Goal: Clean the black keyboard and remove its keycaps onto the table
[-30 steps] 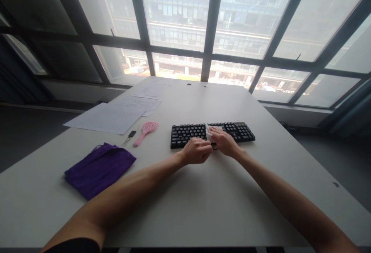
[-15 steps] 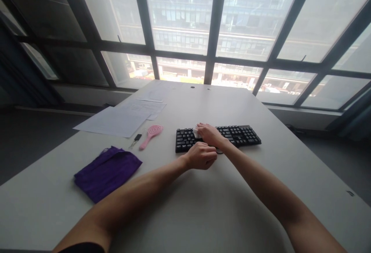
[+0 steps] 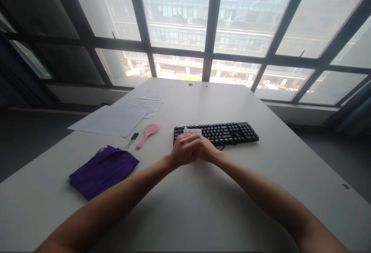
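A black keyboard (image 3: 228, 132) lies across the white table, its cable showing at the front edge. My two hands are together over its front left part. My left hand (image 3: 186, 148) is closed, its curled fingers up against my other hand. Partly covered by it, my right hand (image 3: 209, 151) is closed too. A crumpled white tissue (image 3: 196, 130) sticks out beyond the fingers of both hands, over the keys. Its lower part is hidden by the hands.
To the left lie a pink hairbrush (image 3: 149, 134), a small black object with a metal end (image 3: 132, 139) and a folded purple cloth (image 3: 104, 171). Sheets of paper (image 3: 113, 119) spread along the left edge of the table (image 3: 220, 206). Large windows stand behind.
My right hand has come back toward me from the keys with the tissue. My left hand has moved left and slightly forward, and the two hands now meet.
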The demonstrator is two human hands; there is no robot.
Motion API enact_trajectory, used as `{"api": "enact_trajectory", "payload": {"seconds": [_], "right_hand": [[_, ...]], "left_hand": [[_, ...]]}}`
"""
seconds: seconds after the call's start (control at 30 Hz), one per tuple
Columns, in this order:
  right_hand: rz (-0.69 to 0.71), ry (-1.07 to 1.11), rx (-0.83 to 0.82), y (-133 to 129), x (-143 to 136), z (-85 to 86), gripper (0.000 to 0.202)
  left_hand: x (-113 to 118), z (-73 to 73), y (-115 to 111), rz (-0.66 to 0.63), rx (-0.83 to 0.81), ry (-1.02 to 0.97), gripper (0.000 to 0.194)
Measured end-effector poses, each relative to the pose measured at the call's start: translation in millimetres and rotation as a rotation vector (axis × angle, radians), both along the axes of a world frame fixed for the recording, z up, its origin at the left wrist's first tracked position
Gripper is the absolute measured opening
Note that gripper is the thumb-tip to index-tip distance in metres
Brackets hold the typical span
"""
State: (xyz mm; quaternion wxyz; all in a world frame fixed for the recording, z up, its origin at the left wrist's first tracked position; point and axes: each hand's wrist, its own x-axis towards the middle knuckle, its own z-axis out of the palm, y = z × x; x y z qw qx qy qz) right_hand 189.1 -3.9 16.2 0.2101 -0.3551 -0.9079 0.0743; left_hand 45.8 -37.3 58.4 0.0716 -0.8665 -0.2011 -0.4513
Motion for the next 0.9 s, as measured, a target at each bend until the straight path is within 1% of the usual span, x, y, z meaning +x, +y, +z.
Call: {"api": "enact_trajectory", "payload": {"seconds": [0.07,0.1,0.13,0.2,0.27,0.3,0.37,0.53,0.7,0.8,0.9], "right_hand": [[0.014,0.034,0.03,-3.5,-0.6,-0.3,0.045],[0.005,0.056,0.046,-4.9,-0.7,-0.7,0.046],[-0.019,0.074,0.059,-6.3,-1.0,-1.4,0.047],[-0.107,0.093,0.075,-8.6,-2.3,-3.6,0.052],[-0.189,0.087,0.075,-10.0,-3.7,-6.4,0.056],[-0.211,0.077,0.072,-10.3,-4.2,-7.9,0.057],[-0.222,0.054,0.066,-10.1,-4.2,-10.5,0.056],[-0.173,-0.027,0.112,-9.3,-2.0,-12.2,0.05],[-0.133,-0.102,0.167,-14.4,6.5,-8.6,0.052],[-0.103,-0.136,0.186,-15.9,24.0,-6.0,0.055],[-0.094,-0.166,0.187,-13.5,52.3,-2.8,0.058]], "left_hand": [[-19.4,-0.7,0.1,0.201,-0.154,0.001,0.022],[-28.4,-4.8,0.8,0.289,-0.22,0.025,0.028],[-36.4,-11.1,1.7,0.346,-0.266,0.068,0.035],[-47.9,-27.3,3.6,0.397,-0.31,0.189,0.043],[-52.5,-42.9,5.3,0.427,-0.328,0.291,0.048],[-52.5,-48.8,6.1,0.432,-0.334,0.329,0.049],[-49.8,-55.6,7.9,0.432,-0.342,0.38,0.051],[-43.7,-56.8,11.4,0.449,-0.321,0.43,0.05],[-38.7,-56.0,2.6,0.466,-0.27,0.471,0.051],[-22.9,-52.1,-4.7,0.476,-0.273,0.518,0.051],[5.1,-47.4,-6.2,0.495,-0.312,0.561,0.051]]}}
